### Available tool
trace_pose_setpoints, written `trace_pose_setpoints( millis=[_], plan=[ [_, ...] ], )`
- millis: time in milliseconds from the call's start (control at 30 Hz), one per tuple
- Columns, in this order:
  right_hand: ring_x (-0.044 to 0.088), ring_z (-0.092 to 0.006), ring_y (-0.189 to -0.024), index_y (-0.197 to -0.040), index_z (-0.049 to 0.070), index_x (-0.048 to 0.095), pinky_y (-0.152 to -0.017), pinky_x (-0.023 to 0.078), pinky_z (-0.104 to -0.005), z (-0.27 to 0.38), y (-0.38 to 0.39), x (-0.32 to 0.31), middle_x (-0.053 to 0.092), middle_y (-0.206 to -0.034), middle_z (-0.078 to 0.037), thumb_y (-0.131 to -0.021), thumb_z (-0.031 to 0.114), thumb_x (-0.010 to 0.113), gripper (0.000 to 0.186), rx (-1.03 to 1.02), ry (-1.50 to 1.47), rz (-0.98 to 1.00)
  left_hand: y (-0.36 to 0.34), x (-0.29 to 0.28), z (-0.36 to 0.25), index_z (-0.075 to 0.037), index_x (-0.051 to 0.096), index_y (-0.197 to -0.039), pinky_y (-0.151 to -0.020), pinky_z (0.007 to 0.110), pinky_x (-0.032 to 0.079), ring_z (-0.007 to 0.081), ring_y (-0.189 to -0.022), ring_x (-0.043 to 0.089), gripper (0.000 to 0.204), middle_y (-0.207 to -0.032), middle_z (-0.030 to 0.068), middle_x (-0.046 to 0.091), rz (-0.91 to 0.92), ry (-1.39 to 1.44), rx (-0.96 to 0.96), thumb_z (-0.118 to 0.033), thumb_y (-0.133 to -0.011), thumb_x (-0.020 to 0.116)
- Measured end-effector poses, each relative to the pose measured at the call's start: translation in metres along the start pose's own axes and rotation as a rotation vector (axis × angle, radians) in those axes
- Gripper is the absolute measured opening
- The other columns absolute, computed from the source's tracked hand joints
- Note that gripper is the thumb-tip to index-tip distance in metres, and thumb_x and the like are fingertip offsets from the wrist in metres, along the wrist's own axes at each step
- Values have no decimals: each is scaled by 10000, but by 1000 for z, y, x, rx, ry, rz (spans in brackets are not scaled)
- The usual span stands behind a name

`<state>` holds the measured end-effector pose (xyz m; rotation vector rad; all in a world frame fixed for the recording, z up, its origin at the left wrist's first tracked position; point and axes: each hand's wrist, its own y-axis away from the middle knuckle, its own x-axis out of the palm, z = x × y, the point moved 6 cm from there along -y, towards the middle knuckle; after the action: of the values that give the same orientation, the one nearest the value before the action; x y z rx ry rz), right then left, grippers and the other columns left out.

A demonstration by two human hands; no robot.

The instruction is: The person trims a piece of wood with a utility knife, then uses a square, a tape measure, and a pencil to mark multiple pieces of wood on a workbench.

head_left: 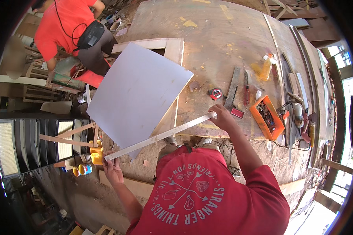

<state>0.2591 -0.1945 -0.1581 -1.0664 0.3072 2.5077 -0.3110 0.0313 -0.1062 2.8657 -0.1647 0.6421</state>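
A long, narrow pale wooden strip [162, 135] is held slantwise in front of my waist, by both ends. My left hand [113, 172] grips its lower left end, off the table. Its upper right end is pinched in my right hand [222, 117], over the near table edge. Beyond the strip, a flat white panel [139, 88] lies at an angle on a wooden frame [173, 56] and juts past the table's left edge. A red and black tape measure [215, 93] sits just beyond my right hand, near a metal ruler [232, 86] and a small red block [237, 112].
To the right on the worktable [211, 43] stand an orange tray of small hardware [276, 121], a bottle of yellow liquid [266, 68] and several tools. A co-worker in a red shirt [68, 27] bends at the far left. A yellow container [97, 152] and paint cans [84, 169] are beside my left hand.
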Motion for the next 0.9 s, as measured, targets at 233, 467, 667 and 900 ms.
trace_pose_setpoints(
  millis=[233,467,667,900],
  plan=[
    [713,-287,-1169,-1261,84,721,-1014,561,-398,-15,-56,-1,723,-1255,-138,-815,85,849,464,30,-243,14,53,-44,22,-18,529,-1430,-1218,497,494,285,-1326,621,422,-1382,134,637,-156,-60,-70,-174,-1068,680],
    [673,-187,-1165,-1403,-49,601,-1033,534,-335,-42,-164,2,703,-1225,-98,-880,8,782,557,57,-729,-87,91,-29,123,-23,518,-1379,-1208,475,505,296,-1284,652,355,-1360,141,645,-267,-21,-289,-204,-1100,644],
    [659,-171,-1212,-1428,-41,585,-1066,511,-332,-42,-189,30,710,-1245,-88,-982,44,733,477,176,-891,-63,80,-37,149,-24,532,-1364,-1150,442,548,282,-1236,684,341,-1302,149,677,-332,0,-338,-202,-1098,650],
    [681,-162,-1148,-1344,-33,673,-1024,534,-328,-40,-189,30,733,-1239,-86,-1037,118,720,346,262,-916,-192,65,-33,137,-35,634,-1218,-978,396,620,223,-1032,733,214,-1164,109,732,-337,-58,-486,-151,-1057,713]
  ],
)
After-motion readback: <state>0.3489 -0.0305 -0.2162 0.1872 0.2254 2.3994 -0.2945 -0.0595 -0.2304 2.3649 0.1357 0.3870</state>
